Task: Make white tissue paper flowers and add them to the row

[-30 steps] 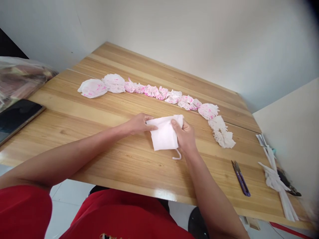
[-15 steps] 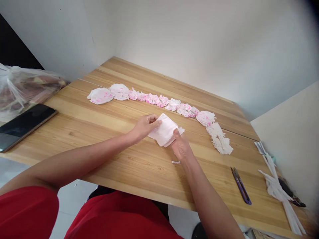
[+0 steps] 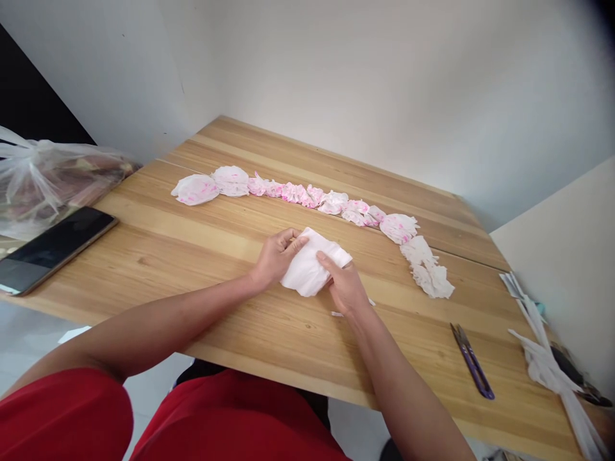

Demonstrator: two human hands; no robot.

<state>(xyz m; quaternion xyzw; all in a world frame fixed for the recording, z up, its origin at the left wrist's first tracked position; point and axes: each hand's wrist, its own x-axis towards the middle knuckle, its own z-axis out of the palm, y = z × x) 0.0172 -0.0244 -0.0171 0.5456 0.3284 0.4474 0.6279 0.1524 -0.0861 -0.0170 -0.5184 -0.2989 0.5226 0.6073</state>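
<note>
Between my hands is a layered white paper tissue (image 3: 307, 266), held just over the wooden table (image 3: 216, 256). My left hand (image 3: 278, 256) pinches its upper left edge between thumb and fingers. On the right side, my right hand (image 3: 344, 278) grips it with the thumb lying on top and the fingers underneath, mostly hidden. Beyond my hands, a curved row of ruffled tissue flowers (image 3: 334, 202), white with pink marks, lies across the table. A small white paper strip (image 3: 337, 314) rests below my right hand.
Purple-handled thread snips (image 3: 473, 363) lie at the right. Knotted white plastic strips (image 3: 548, 365) sit at the right edge. At the left are a dark phone (image 3: 55, 250) and a tied clear plastic bag (image 3: 52, 179). Walls (image 3: 360, 83) border the table's back.
My right thumb has moved left, further onto the tissue. The tissue has turned slightly and lies flatter between my hands. The whole view has shifted a little.
</note>
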